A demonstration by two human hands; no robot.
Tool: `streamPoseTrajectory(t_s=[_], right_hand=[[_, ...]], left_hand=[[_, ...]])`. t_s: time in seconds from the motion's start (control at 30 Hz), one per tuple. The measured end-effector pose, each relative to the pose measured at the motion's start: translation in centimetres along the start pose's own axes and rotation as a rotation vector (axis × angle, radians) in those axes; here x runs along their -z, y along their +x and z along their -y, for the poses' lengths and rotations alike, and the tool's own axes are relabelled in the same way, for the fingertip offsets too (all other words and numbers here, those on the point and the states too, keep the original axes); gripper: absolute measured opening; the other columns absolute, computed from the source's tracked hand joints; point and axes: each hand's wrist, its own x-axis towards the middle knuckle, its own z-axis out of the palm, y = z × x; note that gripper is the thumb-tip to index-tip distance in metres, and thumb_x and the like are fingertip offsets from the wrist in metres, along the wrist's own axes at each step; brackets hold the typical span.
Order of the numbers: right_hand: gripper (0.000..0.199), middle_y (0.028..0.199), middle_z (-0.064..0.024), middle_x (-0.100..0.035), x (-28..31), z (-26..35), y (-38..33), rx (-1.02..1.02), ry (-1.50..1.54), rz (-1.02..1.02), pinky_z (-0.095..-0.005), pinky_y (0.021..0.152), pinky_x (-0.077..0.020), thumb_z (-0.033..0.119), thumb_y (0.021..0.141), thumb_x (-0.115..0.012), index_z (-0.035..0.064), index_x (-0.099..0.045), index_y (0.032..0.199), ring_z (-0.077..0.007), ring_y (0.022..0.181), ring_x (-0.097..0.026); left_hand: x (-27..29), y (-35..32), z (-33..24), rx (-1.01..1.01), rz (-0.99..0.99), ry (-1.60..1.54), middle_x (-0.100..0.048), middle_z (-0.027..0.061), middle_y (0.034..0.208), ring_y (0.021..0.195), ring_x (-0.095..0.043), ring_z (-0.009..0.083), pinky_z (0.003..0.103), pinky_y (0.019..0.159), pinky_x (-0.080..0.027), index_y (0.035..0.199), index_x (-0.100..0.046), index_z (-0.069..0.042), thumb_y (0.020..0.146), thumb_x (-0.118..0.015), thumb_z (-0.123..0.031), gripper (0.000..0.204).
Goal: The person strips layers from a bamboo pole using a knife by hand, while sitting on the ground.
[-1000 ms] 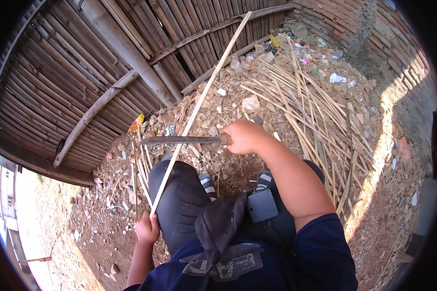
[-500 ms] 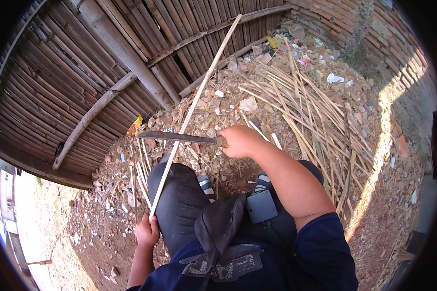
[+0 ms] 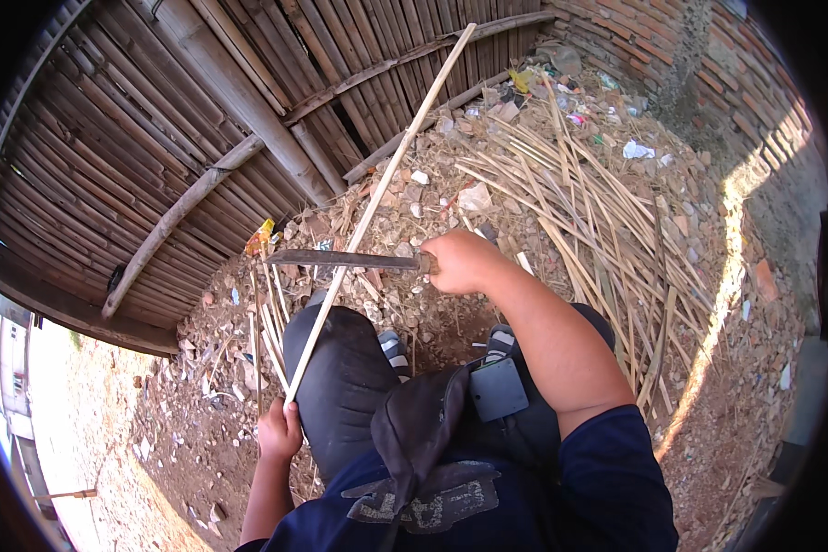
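My left hand (image 3: 280,430) is closed round the lower end of a long pale bamboo strip (image 3: 386,175), beside my left knee. The strip slants up and away to the right, passing over my thigh. In my right hand (image 3: 458,262) is the handle of a machete (image 3: 345,259), my fingers wrapped round it. Its dark blade points left and crosses the strip above the knee; whether the edge touches the strip I cannot tell.
A bamboo slat wall (image 3: 212,175) rises at the far left, a brick wall (image 3: 653,46) at the far right. Many loose bamboo strips (image 3: 589,212) lie heaped on the rubble to the right. A few pale strips (image 3: 271,336) lie left of my knee.
The far end of the bamboo strip has swung slightly right. My right hand and the machete have shifted a little right, the blade now more level. My left hand keeps its hold.
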Motion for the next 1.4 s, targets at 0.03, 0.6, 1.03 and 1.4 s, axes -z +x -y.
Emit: streamPoseTrajectory(t_s=[0.03,0.6,1.03,1.4], right_hand=[[0.025,0.098,-0.0156,-0.073,0.0,0.0,0.1,0.001,0.0,-0.001,-0.0481,0.085,-0.0554,0.023,0.078,-0.069,0.0136,-0.071,0.101,-0.0362,0.096,-0.07],[0.035,0.101,-0.0185,-0.072,-0.2,0.0,-0.2,0.062,0.046,-0.013,-0.0485,0.087,-0.0552,0.021,0.077,-0.069,0.0107,-0.072,0.11,-0.037,0.099,-0.069],[0.029,0.096,-0.0196,-0.072,-0.6,-0.2,0.1,0.092,0.125,-0.002,-0.0477,0.083,-0.0553,0.021,0.078,-0.071,0.0092,-0.072,0.105,-0.0391,0.094,-0.069],[0.028,0.096,-0.0166,-0.072,0.7,1.2,-1.4,0.1,-0.061,-0.055,-0.049,0.083,-0.0554,0.02,0.078,-0.069,0.0116,-0.071,0.104,-0.0368,0.096,-0.07]], left_hand=[[0.0,0.0,0.0,0.003,-0.004,0.001,-0.056,0.0232,0.058,0.056,-0.059,0.0482,0.054,0.051,-0.043,0.078,-0.05,-0.002,0.102,-0.053,-0.029,0.036],[-0.2,0.0,-0.2,-0.005,-0.004,-0.014,-0.055,0.024,0.059,0.056,-0.057,0.0491,0.054,0.051,-0.042,0.081,-0.052,-0.002,0.104,-0.048,-0.029,0.036],[-0.8,0.2,0.1,0.001,-0.042,-0.056,-0.055,0.0225,0.059,0.056,-0.057,0.0478,0.052,0.052,-0.043,0.078,-0.052,-0.003,0.104,-0.048,-0.03,0.038],[-0.4,-0.6,0.1,0.014,-0.034,0.015,-0.053,0.0229,0.057,0.055,-0.057,0.0484,0.054,0.05,-0.042,0.078,-0.049,-0.003,0.103,-0.051,-0.03,0.037]])
